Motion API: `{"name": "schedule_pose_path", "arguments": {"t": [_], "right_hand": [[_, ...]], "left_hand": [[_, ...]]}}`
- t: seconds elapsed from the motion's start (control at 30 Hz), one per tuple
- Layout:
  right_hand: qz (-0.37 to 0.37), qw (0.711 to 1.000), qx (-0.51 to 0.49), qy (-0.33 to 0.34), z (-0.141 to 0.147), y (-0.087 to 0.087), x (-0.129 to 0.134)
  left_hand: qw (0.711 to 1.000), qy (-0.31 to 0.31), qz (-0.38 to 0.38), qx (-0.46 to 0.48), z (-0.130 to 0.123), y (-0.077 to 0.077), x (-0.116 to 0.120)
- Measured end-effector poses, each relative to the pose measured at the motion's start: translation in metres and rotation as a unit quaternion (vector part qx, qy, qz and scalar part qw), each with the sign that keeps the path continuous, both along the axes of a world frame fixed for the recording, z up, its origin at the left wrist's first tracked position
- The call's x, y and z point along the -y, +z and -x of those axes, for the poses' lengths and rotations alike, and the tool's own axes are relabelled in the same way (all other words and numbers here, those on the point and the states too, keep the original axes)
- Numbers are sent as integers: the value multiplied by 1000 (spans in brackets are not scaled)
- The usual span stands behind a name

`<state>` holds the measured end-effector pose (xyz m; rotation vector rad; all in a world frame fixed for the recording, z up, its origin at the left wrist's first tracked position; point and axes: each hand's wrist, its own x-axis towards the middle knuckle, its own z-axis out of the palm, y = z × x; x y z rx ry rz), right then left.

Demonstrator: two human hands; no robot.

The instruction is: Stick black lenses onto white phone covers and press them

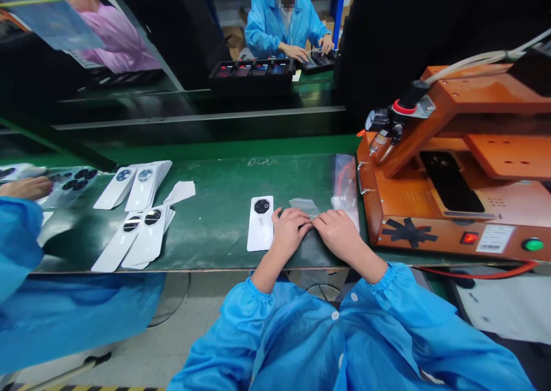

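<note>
My left hand [291, 228] and my right hand [338, 233] meet over the green bench, with thumbs and fingers pinched close together. Whatever lies between the fingertips is too small to make out. A clear film piece [302, 203] shows just beyond the fingers; I cannot tell whether they touch it. Beside my left hand lies a white phone back panel [259, 233] with a round black camera area, partly covered by the hand's edge. A clear plastic bag [345, 184] lies beyond my right hand, against the orange machine.
An orange press machine [430, 230] with a gauge and a black phone-shaped plate [451, 181] stands at right. Stacks of white panels [144, 193] and a white paper scrap [181, 191] lie at left. A co-worker's hand [28, 188] is far left; another person works across.
</note>
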<state>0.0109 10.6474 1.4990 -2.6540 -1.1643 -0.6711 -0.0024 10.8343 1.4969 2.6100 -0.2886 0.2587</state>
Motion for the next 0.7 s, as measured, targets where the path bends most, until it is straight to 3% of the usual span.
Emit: {"name": "schedule_pose_path", "arguments": {"t": [0.17, 0.3, 0.43, 0.57, 0.7], "right_hand": [[8, 1000, -3, -21, 0, 2, 1], [-5, 1000, 3, -30, 20, 21, 16], [-114, 993, 12, -39, 45, 44, 38], [-245, 968, -44, -29, 51, 57, 44], [-307, 939, -153, -6, 39, 53, 33]], "left_hand": [[998, -31, -46, -8, 5, 3, -1], [989, -84, -117, -9, 13, 9, -2], [986, -101, -133, -19, 11, 11, 0], [988, -92, -123, -12, 12, 15, 0], [993, -15, -112, 31, 39, 26, -36]]}}
